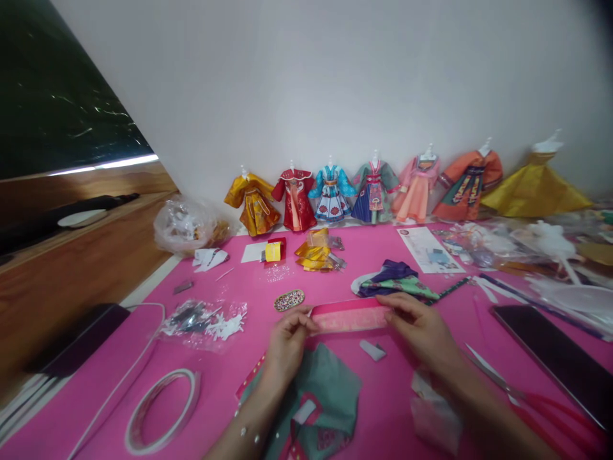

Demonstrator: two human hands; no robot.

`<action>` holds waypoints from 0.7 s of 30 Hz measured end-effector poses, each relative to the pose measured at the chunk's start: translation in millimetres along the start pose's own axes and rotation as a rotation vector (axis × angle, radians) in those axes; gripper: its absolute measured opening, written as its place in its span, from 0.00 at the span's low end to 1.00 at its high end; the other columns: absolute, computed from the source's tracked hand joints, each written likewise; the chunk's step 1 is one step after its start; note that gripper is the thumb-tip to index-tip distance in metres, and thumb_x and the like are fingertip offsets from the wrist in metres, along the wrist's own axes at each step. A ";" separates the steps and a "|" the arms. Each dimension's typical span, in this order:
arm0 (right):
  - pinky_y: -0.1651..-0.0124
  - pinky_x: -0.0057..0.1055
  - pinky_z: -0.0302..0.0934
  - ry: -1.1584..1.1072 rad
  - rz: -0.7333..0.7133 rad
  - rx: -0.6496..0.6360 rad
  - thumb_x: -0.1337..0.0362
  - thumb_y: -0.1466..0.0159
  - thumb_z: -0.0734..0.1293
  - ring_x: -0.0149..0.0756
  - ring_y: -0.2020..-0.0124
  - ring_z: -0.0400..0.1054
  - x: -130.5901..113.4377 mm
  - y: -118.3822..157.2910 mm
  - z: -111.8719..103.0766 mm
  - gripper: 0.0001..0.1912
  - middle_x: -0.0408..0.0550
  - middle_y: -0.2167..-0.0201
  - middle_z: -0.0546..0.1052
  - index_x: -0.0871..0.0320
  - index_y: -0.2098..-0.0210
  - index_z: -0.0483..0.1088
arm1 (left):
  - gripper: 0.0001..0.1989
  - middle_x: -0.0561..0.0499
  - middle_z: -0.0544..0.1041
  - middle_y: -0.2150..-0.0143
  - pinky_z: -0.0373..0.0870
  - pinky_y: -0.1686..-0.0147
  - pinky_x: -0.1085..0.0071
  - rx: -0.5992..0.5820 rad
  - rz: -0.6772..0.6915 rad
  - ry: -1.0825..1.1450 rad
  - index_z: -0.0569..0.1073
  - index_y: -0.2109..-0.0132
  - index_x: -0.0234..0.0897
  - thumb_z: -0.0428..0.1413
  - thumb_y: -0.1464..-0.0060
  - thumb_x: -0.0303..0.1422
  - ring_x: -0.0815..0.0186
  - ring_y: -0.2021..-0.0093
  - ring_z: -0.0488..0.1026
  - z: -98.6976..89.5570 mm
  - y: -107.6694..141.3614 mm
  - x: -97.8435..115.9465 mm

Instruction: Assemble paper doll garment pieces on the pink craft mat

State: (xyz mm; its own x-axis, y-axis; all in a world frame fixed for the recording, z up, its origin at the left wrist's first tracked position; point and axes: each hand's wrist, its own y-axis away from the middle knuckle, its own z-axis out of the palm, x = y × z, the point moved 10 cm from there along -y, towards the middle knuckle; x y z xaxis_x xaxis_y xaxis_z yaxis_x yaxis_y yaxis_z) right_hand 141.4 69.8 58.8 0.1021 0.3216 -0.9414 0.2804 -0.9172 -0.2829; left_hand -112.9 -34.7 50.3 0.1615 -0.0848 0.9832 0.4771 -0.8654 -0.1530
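Observation:
A pink fabric strip [352,316] with a darker pink top edge is stretched level just above the pink table. My left hand [290,342] pinches its left end, and my right hand [416,326] pinches the right end. Below the strip lies a green doll garment [330,377] with red patterned trim, partly covered by my left forearm. A small white and grey piece [372,349] rests under the strip. Beyond it sit an oval dish of beads [289,299] and a folded purple and green cloth [395,281].
Dressed doll forms [330,191] line the wall. At left are a tape roll [163,412], a bag of small parts [205,322] and a white cable [153,338]. Red-handled scissors [522,393] and a dark phone [550,358] lie at right, near plastic bags [507,243].

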 end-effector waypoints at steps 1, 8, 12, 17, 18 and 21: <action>0.58 0.35 0.67 0.011 -0.006 0.000 0.62 0.43 0.67 0.43 0.57 0.73 -0.2 0.3 0.1 0.15 0.52 0.58 0.79 0.55 0.59 0.81 | 0.08 0.46 0.81 0.66 0.69 0.54 0.64 -0.006 0.000 -0.014 0.77 0.80 0.40 0.55 0.59 0.28 0.55 0.52 0.74 0.4 0.2 -0.6; 0.58 0.35 0.67 0.107 -0.040 -0.021 0.61 0.40 0.63 0.42 0.55 0.73 0.3 1.1 3.3 0.17 0.53 0.57 0.78 0.58 0.57 0.80 | 0.10 0.47 0.82 0.67 0.73 0.59 0.65 -0.049 0.024 -0.077 0.82 0.70 0.40 0.56 0.54 0.30 0.59 0.62 0.78 4.5 0.6 -3.0; 0.58 0.35 0.67 0.175 -0.043 -0.045 0.60 0.39 0.62 0.42 0.55 0.72 2.7 0.6 5.3 0.19 0.55 0.56 0.78 0.60 0.55 0.79 | 0.14 0.45 0.84 0.60 0.74 0.59 0.65 -0.060 0.048 -0.142 0.83 0.60 0.39 0.54 0.49 0.31 0.60 0.61 0.79 3.8 0.3 -3.7; 0.62 0.35 0.66 0.331 -0.036 -0.108 0.63 0.39 0.60 0.41 0.61 0.73 7.6 -0.2 8.1 0.21 0.55 0.56 0.78 0.63 0.52 0.78 | 0.16 0.43 0.82 0.55 0.73 0.54 0.63 -0.110 0.123 -0.268 0.82 0.55 0.37 0.51 0.44 0.31 0.58 0.55 0.78 13.8 2.6 0.2; 0.62 0.35 0.65 0.371 -0.036 -0.126 0.64 0.39 0.60 0.40 0.63 0.72 8.8 -0.2 9.1 0.21 0.55 0.57 0.78 0.63 0.53 0.78 | 0.16 0.43 0.82 0.55 0.72 0.53 0.63 -0.132 0.144 -0.298 0.82 0.55 0.37 0.51 0.43 0.30 0.58 0.54 0.77 17.9 3.5 1.6; 0.59 0.37 0.64 0.500 -0.030 -0.183 0.67 0.39 0.60 0.41 0.63 0.72 13.2 0.6 12.7 0.20 0.53 0.56 0.78 0.61 0.54 0.79 | 0.16 0.44 0.81 0.56 0.72 0.54 0.64 -0.206 0.200 -0.397 0.81 0.56 0.39 0.49 0.43 0.26 0.59 0.55 0.77 30.1 6.3 3.9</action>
State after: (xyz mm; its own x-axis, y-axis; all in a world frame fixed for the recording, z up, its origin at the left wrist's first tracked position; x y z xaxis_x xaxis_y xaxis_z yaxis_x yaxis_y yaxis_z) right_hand 130.8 70.5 43.9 0.5210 0.4611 -0.7183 0.4478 -0.8641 -0.2299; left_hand -83.2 -25.7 50.1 0.5688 -0.0994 0.8164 0.2289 -0.9343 -0.2732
